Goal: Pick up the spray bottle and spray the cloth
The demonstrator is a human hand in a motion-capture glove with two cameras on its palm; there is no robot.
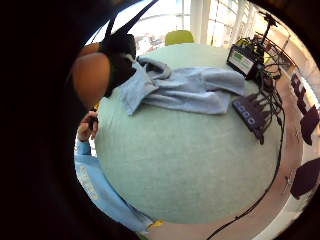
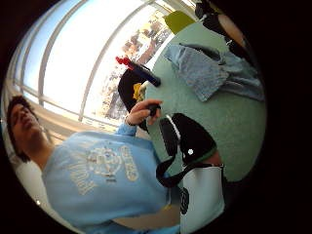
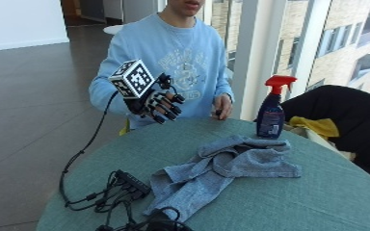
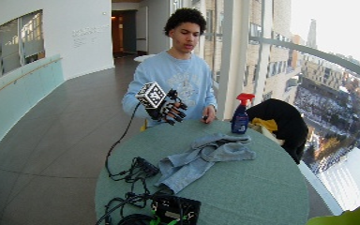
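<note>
A dark blue spray bottle (image 3: 271,113) with a red trigger head stands upright on the round green table (image 3: 339,192), at its edge by the window. A crumpled blue-grey cloth (image 3: 223,169) lies across the table's middle, just in front of the bottle. My gloved right hand (image 3: 159,103) hovers in the air above the table's edge near the person's chest, well away from the bottle, fingers relaxed and holding nothing. The bare left hand (image 3: 221,106) rests at the table edge, pinching a small dark object. The bottle (image 2: 139,68) and the cloth (image 1: 185,89) also show in the palm views.
A black hub with cables (image 3: 130,182) lies on the table beside the cloth. A black box with green cables (image 4: 174,208) sits at the table's near edge. A chair draped with a black and yellow garment (image 3: 342,120) stands behind the bottle.
</note>
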